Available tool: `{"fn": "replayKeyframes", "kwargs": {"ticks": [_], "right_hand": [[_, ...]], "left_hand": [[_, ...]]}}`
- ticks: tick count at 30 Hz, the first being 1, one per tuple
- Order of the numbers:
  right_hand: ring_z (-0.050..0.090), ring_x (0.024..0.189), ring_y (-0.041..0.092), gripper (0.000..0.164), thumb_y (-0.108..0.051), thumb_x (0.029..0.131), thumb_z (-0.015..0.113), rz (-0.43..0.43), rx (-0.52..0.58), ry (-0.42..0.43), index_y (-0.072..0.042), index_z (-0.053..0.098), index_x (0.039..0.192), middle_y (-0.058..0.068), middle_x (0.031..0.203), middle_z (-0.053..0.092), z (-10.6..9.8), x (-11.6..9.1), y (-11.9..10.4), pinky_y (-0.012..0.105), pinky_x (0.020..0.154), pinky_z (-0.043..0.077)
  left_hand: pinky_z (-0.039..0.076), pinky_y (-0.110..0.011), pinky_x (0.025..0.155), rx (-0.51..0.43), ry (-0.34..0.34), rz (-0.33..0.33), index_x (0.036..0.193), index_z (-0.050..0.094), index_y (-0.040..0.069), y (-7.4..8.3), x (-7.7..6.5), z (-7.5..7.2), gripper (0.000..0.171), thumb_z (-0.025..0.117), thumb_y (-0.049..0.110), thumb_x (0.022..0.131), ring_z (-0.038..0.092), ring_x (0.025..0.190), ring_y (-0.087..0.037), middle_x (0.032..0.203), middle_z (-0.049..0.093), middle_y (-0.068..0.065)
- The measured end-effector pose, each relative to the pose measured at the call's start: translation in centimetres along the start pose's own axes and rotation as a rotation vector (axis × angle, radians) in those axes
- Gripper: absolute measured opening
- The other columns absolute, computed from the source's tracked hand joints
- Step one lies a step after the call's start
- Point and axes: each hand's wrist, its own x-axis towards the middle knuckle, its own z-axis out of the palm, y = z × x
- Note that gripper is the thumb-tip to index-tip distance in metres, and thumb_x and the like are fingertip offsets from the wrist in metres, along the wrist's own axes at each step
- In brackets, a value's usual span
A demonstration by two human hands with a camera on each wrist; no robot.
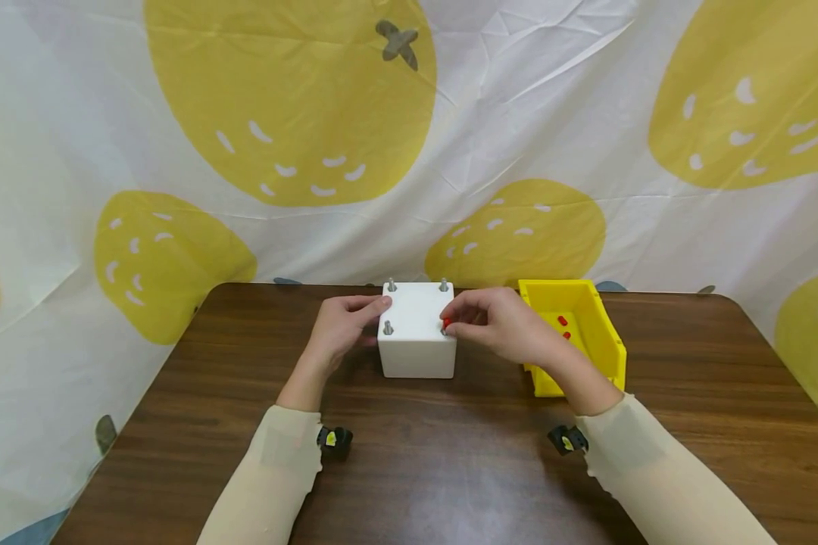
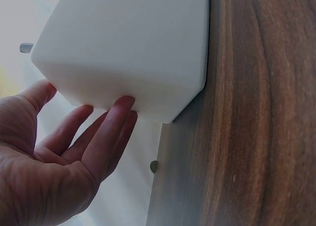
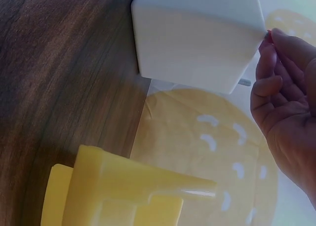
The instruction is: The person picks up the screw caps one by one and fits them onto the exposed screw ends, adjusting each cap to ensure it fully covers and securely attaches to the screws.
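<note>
A white block point(image 1: 418, 314) stands on the table with metal threaded studs on top, such as the front-left stud point(image 1: 388, 328). My left hand point(image 1: 336, 325) touches the block's left side with its fingertips, its thumb at the top edge; in the left wrist view those fingers point(image 2: 114, 124) are extended against the white face. With thumb and forefinger, my right hand point(image 1: 504, 325) pinches a small red piece point(image 1: 447, 322) at the front-right stud. The fingers hide most of that piece, and in the right wrist view only a bit of red shows at the block's corner.
Right of the block is a yellow bin point(image 1: 610, 341) with small red pieces point(image 1: 562, 321) inside; my right forearm passes over its front part. The brown wooden table point(image 1: 436, 469) ends at a hanging fabric point(image 1: 300, 235) printed with yellow fruit.
</note>
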Motion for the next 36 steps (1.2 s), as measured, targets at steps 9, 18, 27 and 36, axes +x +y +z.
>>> {"fn": "replayKeyframes", "kwargs": {"ticks": [9,18,27,36], "right_hand": [[0.065,0.083,0.016,0.014,-0.014,0.093,0.085,-0.024,-0.022,0.015,-0.013,0.079,0.105,-0.006,0.093,0.073,0.19,-0.05,-0.06,0.031,0.075,0.058],[0.063,0.08,0.017,0.013,-0.015,0.092,0.087,-0.011,-0.05,0.034,-0.013,0.079,0.102,-0.006,0.088,0.071,0.37,0.04,-0.12,0.029,0.071,0.056],[0.064,0.08,0.016,0.014,-0.015,0.092,0.087,-0.015,-0.053,0.036,-0.011,0.079,0.102,-0.007,0.088,0.071,0.46,-0.04,-0.16,0.029,0.071,0.057],[0.065,0.082,0.017,0.021,-0.015,0.09,0.088,-0.003,-0.027,0.036,-0.009,0.078,0.107,-0.005,0.091,0.072,0.34,-0.23,0.2,0.029,0.073,0.059]], "left_hand": [[0.066,-0.039,0.078,-0.006,-0.001,0.002,0.129,0.075,0.003,-0.02,0.05,0.02,0.049,0.082,0.039,0.097,0.071,0.106,-0.025,0.126,0.072,-0.013],[0.066,-0.04,0.079,-0.009,0.001,0.003,0.128,0.076,0.003,0.03,0.02,0.03,0.047,0.081,0.038,0.097,0.071,0.106,-0.025,0.125,0.073,-0.013],[0.065,-0.045,0.084,0.008,0.006,0.004,0.129,0.076,0.004,0.06,-0.13,0.07,0.048,0.081,0.039,0.097,0.071,0.107,-0.025,0.125,0.073,-0.013],[0.066,-0.038,0.076,-0.013,0.002,0.01,0.128,0.076,0.002,0.07,-0.08,0.11,0.046,0.081,0.036,0.097,0.071,0.104,-0.024,0.124,0.073,-0.014]]}}
